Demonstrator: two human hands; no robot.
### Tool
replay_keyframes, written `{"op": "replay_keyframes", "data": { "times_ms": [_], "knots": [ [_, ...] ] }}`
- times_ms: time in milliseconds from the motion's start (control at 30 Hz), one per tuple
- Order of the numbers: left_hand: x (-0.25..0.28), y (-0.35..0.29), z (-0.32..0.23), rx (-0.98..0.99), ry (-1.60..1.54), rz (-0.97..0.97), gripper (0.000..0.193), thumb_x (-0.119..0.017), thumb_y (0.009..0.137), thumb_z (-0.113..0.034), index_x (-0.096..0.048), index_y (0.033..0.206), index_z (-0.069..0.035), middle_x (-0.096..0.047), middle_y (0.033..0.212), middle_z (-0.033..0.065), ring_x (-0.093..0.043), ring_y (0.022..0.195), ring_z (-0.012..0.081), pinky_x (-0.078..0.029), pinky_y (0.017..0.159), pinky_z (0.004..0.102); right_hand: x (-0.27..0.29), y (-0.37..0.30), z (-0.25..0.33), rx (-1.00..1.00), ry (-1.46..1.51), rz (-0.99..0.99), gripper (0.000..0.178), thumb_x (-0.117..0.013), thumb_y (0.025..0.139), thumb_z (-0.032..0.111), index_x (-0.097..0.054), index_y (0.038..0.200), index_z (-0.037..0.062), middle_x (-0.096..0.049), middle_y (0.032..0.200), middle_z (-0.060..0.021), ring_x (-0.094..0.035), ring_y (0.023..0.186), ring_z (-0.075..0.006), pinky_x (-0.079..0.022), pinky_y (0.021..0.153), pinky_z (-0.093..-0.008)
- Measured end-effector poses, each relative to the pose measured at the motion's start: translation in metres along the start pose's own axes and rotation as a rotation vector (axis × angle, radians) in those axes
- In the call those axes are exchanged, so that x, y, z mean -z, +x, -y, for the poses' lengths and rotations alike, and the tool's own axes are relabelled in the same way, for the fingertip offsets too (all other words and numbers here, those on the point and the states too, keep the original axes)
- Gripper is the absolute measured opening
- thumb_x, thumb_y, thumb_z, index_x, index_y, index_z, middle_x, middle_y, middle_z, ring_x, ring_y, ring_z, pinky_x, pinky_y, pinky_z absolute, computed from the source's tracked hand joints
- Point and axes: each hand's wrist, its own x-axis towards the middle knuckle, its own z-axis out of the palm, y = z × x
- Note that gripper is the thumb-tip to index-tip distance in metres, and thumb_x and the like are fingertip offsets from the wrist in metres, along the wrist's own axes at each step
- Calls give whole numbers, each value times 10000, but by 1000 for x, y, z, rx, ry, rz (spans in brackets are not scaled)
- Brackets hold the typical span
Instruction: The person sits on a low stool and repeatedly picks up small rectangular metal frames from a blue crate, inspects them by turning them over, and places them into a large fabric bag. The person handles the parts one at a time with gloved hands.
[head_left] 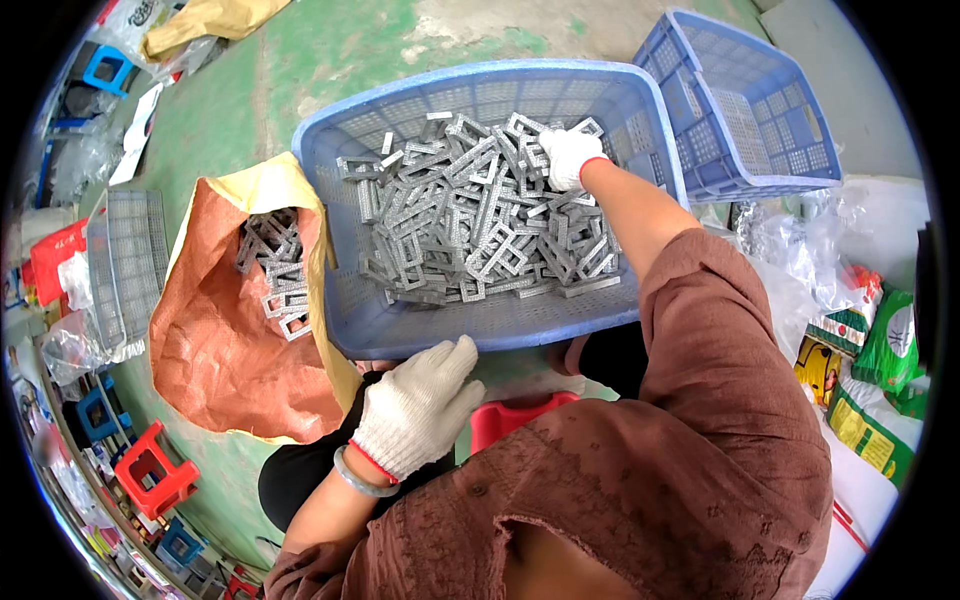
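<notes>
My right hand point(572, 157), in a white knit glove with a red cuff, reaches into the far right part of a large blue plastic basket point(480, 335). Its fingers curl down onto a grey rectangular metal frame point(590, 127) at the edge of the heap; the fingertips are partly hidden. Many similar metal frames point(450, 220) lie jumbled in the basket. My left hand point(420, 405), gloved alike, rests open near my knee, just below the basket's near rim, with fingers stretched out and nothing in it.
Left of the basket, an open woven sack point(230, 350) with an orange inside holds several frames. A second blue crate point(740, 185) stands at the far right. A grey crate point(128, 265) and red stool point(157, 470) are on the left. Plastic bags point(800, 250) crowd the right side.
</notes>
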Motion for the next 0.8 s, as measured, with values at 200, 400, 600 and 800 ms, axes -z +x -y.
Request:
{"op": "replay_keyframes", "data": {
  "times_ms": [200,400,600,800],
  "knots": [
    [5,-10,-3,-122,108,-56,366,-638,867,-240,-549,1174,-62,-634,978,113,-656,873,325,-521,665,425,-2,-19,1,-17,572,-3,566,-750,656,148,-628,1191,12,-696,1130,-204,-672,1025,-338,-534,866,-401],
    [11,-19,-7,16,85,-11,438,-607,899,-319,-563,1254,-68,-653,1107,143,-647,990,348,-529,770,460,-5,-47,5,172,1509,233,214,-726,703,59,-731,903,-15,-718,833,-99,-673,774,-220,-543,740,-356],
    [20,-16,-12,308,-200,-144,593,-677,899,-409,-522,1322,-24,-660,1221,153,-644,1103,279,-464,979,362,47,-128,48,269,1913,263,247,-713,800,51,-694,1025,-48,-711,855,-141,-698,746,-239,-587,692,-364],
    [38,-6,-33,226,-1112,-374,677,-748,887,-240,-420,1397,60,-629,1085,105,-662,899,173,-559,754,292,100,-211,90,468,1841,340,303,-696,792,28,-666,1087,-40,-696,890,-140,-693,789,-230,-597,756,-373]
  ]
}}
